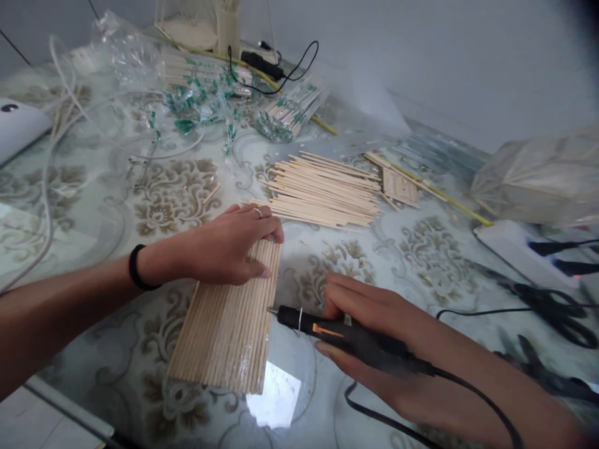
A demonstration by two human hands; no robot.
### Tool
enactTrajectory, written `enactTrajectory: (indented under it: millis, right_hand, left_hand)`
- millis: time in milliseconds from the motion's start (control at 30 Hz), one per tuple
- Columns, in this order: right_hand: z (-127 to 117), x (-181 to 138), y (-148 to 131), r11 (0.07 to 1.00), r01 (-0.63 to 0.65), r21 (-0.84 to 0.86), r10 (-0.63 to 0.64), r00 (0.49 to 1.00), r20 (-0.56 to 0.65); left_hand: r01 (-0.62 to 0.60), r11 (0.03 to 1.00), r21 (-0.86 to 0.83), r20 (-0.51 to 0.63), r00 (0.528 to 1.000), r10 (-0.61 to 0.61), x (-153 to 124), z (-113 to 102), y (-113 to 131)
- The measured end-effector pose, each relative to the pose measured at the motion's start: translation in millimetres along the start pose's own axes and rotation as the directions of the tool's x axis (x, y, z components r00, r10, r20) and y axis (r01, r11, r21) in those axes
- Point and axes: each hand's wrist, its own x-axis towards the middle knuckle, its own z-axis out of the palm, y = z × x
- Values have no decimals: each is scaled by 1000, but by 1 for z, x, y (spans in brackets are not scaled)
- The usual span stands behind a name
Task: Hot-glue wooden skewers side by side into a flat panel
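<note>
A flat panel of wooden sticks (229, 330), laid side by side, rests on the patterned table. Its right part has a shiny, glue-like coating. My left hand (234, 246) grips the panel's far end, thumb on top and fingers curled over the edge; the fingertips are partly hidden. In my right hand (365, 312) is a black hot glue gun (369, 343), fingers wrapped round its body. The gun's metal nozzle is at the panel's right edge; whether it touches, I cannot tell. Beyond my left hand lies a loose pile of wooden sticks (327, 190).
Bagged sticks (292, 109) and crumpled plastic wrappers (191, 103) lie at the back. A small stick piece (400, 185) sits beside the pile. On the right are a white power strip (519, 249), black-handled scissors (556, 305) and the gun's cable (472, 393).
</note>
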Motion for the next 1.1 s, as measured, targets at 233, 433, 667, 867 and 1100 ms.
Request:
enactTrajectory:
  millis: [233, 433, 667, 867, 1100]
  right_hand:
    - [5, -5, -5, 1000, -16, 18, 15, 997, 74]
    - [4, -1, -4, 997, 23, 71, -31, 993, 111]
    - [0, 6, 5, 997, -73, 29, 72, 997, 30]
    - [2, 3, 3, 999, -21, 39, 20, 999, 31]
    - [5, 1, -7, 999, 27, 45, -33, 988, 151]
  left_hand:
    - [20, 1000, -8, 7, 1000, -20, 0, -1, 3]
    - [-3, 1000, -4, -3, 1000, 3, 0, -1, 1]
    - [11, 1000, 7, 4, 1000, -12, 0, -1, 3]
    - [0, 1000, 7, -2, 1000, 0, 0, 0, 2]
    - [-5, 1000, -1, 3, 1000, 5, 0, 0, 1]
